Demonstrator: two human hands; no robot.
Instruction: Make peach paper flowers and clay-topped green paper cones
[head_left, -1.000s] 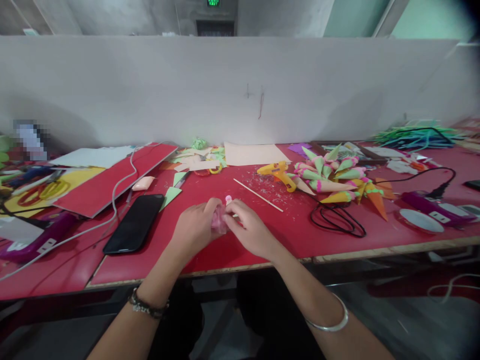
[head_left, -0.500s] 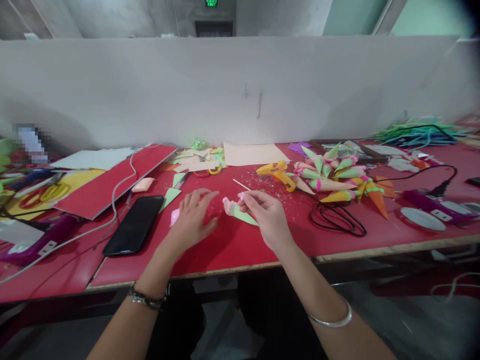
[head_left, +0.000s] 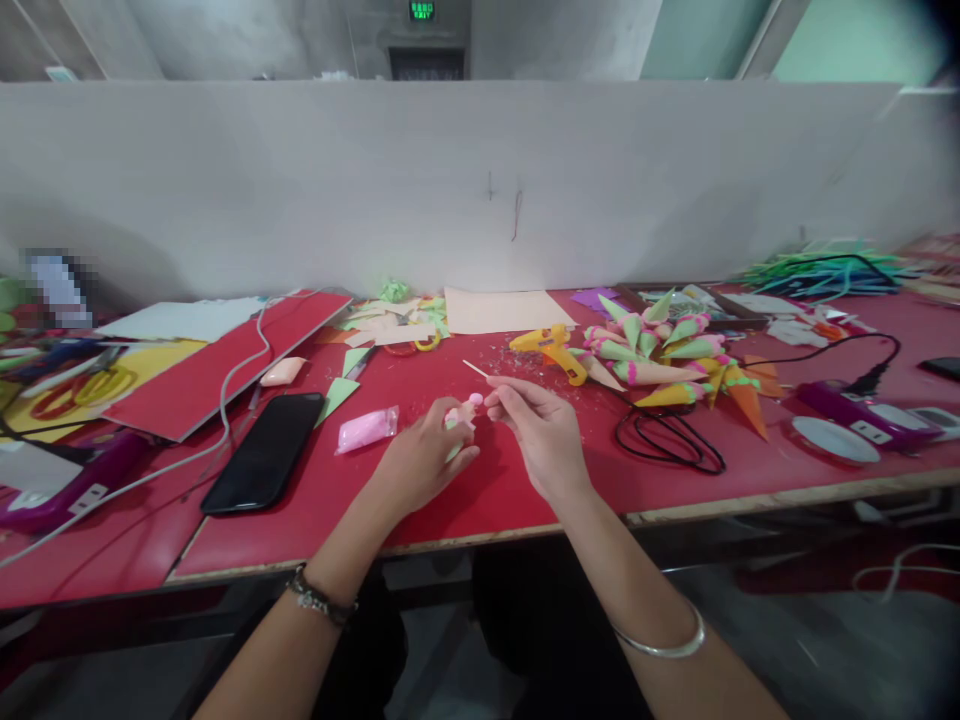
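Observation:
My left hand [head_left: 426,452] is closed around a small light-green paper cone [head_left: 454,452] with pink trim, mostly hidden by the fingers. At the cone's upper end sits a small pink ball [head_left: 476,399]. Just right of this ball, my right hand [head_left: 536,430] holds its thumb and forefinger pinched together; what lies between them is too small to make out. A thin pale stick [head_left: 475,369] shows beyond the right fingertips; whether it is held or lies on the table, I cannot tell. Left of my left hand lies a clear packet of pink clay-like material [head_left: 367,430].
A black phone [head_left: 264,453] lies at left, beside a red board [head_left: 232,365] crossed by a white cable. Behind my right hand rests a yellow glue gun [head_left: 551,350]. Finished paper cones [head_left: 652,345] are piled at right, near a black cord [head_left: 667,440] and a white dish [head_left: 835,440].
My left hand, open before, has moved right and closed on the green paper cone. The packet is uncovered now. My right hand stays pinched, slightly lower and further right.

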